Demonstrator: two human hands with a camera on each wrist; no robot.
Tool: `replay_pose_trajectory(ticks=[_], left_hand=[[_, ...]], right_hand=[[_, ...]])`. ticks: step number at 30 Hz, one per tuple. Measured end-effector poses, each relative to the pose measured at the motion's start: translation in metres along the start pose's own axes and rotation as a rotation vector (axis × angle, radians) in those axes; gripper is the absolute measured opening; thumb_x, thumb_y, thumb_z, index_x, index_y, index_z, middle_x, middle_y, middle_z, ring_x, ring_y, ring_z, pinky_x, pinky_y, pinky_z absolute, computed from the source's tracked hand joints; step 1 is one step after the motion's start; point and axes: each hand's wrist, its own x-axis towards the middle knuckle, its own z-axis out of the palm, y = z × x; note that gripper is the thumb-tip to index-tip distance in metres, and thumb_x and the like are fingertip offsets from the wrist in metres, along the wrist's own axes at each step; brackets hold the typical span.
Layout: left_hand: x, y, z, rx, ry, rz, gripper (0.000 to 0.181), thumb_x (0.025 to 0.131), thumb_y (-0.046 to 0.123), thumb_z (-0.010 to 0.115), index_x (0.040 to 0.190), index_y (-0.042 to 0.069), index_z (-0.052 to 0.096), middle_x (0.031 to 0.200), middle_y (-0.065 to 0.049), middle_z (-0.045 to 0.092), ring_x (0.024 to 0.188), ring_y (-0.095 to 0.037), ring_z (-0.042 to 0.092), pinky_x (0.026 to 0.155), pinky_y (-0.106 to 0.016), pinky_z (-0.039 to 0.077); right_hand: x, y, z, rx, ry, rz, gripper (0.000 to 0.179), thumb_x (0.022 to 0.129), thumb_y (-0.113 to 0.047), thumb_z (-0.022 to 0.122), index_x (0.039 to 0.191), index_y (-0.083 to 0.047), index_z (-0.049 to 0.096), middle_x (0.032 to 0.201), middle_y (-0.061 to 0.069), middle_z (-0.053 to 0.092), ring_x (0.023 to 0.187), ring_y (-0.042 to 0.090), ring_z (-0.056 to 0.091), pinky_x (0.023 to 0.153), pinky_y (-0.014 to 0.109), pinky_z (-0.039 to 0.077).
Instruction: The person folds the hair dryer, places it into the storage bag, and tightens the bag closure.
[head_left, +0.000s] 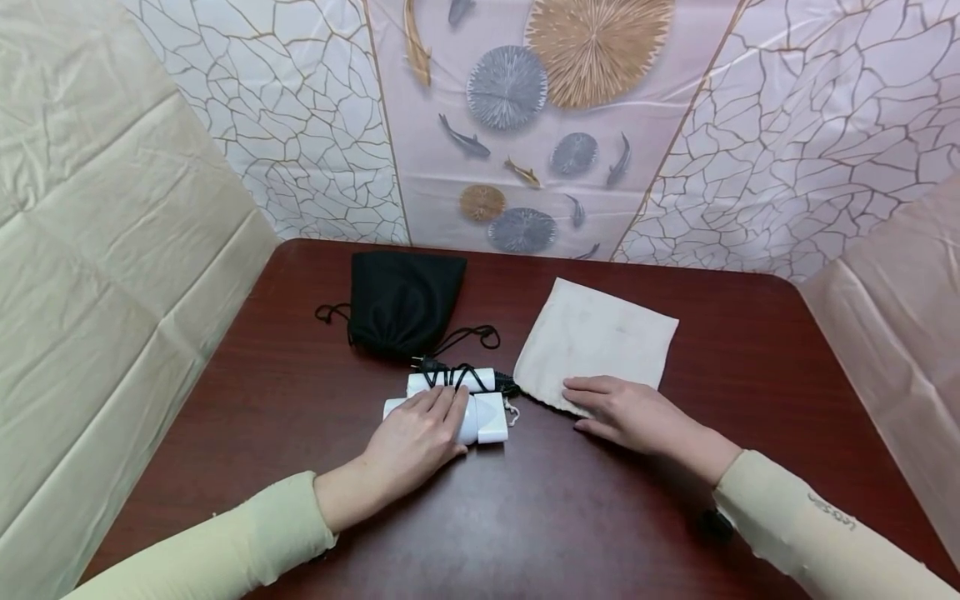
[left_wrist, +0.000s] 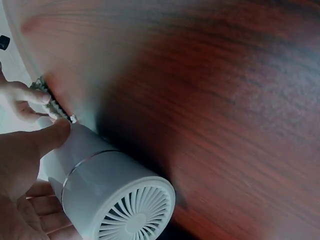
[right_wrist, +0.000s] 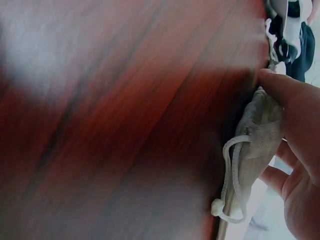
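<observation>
A white hair dryer [head_left: 491,417] lies on its side, its handle [head_left: 480,380] folded alongside and wrapped in a black cord with a plug. Over its barrel my left hand [head_left: 420,429] grips it, thumb on the near side and fingers on the other. The left wrist view shows the vented end [left_wrist: 135,220] of the barrel. To the right, an off-white drawstring pouch [head_left: 603,333] lies flat. My right hand [head_left: 630,412] rests on its mouth edge, fingers fairly straight and thumb beside the edge. A white cord [right_wrist: 235,175] hangs from the pouch in the right wrist view.
A black drawstring bag [head_left: 405,300] lies behind the hair dryer, its cords spread to both sides. Everything sits on a dark reddish-brown table [head_left: 525,525]. Patterned cloth [head_left: 517,167] hangs behind it, and plain beige cloth [head_left: 112,208] flanks the sides.
</observation>
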Motion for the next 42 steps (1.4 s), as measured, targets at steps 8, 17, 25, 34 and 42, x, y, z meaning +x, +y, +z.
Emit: replay_pose_trajectory(ticks=[8,17,25,34,42], left_hand=[[-0.002,-0.007,0.001,-0.107,-0.02,-0.015,0.089,0.08,0.053,0.09,0.144,-0.003,0.061,0.129,-0.017,0.073,0.119,-0.029,0.072,0.099,-0.042,0.059],[-0.028,-0.037,-0.009,-0.25,-0.061,0.021,0.085,0.088,0.048,0.087,0.152,0.001,0.056,0.146,-0.017,0.065,0.136,-0.033,0.063,0.112,-0.049,0.052],[-0.057,-0.054,-0.008,-0.287,-0.064,0.015,0.081,0.088,0.042,0.088,0.151,0.002,0.057,0.148,-0.016,0.063,0.138,-0.031,0.061,0.114,-0.049,0.05],[-0.061,-0.058,-0.001,-0.342,-0.015,0.082,0.084,0.086,0.039,0.09,0.153,0.001,0.056,0.15,-0.018,0.061,0.139,-0.031,0.06,0.115,-0.049,0.05],[-0.063,-0.058,0.005,-0.37,-0.015,0.127,0.09,0.083,0.036,0.094,0.156,0.003,0.052,0.152,-0.018,0.059,0.14,-0.031,0.059,0.113,-0.047,0.051]], right_hand=[[0.001,0.013,-0.003,0.015,0.021,0.038,0.038,0.097,-0.021,0.079,0.132,-0.005,0.076,0.137,0.011,0.072,0.124,0.029,0.07,0.096,0.051,0.06],[0.004,0.018,-0.01,0.024,0.068,0.015,0.028,0.096,-0.011,0.077,0.123,-0.008,0.08,0.12,0.009,0.079,0.108,0.025,0.077,0.088,0.049,0.063],[0.009,0.028,-0.02,0.204,0.094,0.099,0.023,0.1,-0.005,0.073,0.12,-0.011,0.083,0.11,-0.001,0.082,0.082,0.001,0.069,0.072,0.031,0.06],[0.013,0.037,-0.026,0.385,0.145,0.27,0.023,0.105,-0.011,0.069,0.125,-0.012,0.081,0.112,0.002,0.081,0.082,0.004,0.063,0.074,0.018,0.05],[0.014,0.038,-0.03,0.602,0.138,0.454,0.025,0.108,-0.019,0.067,0.128,-0.012,0.079,0.101,0.013,0.078,0.045,0.007,0.055,0.049,0.024,0.05]])
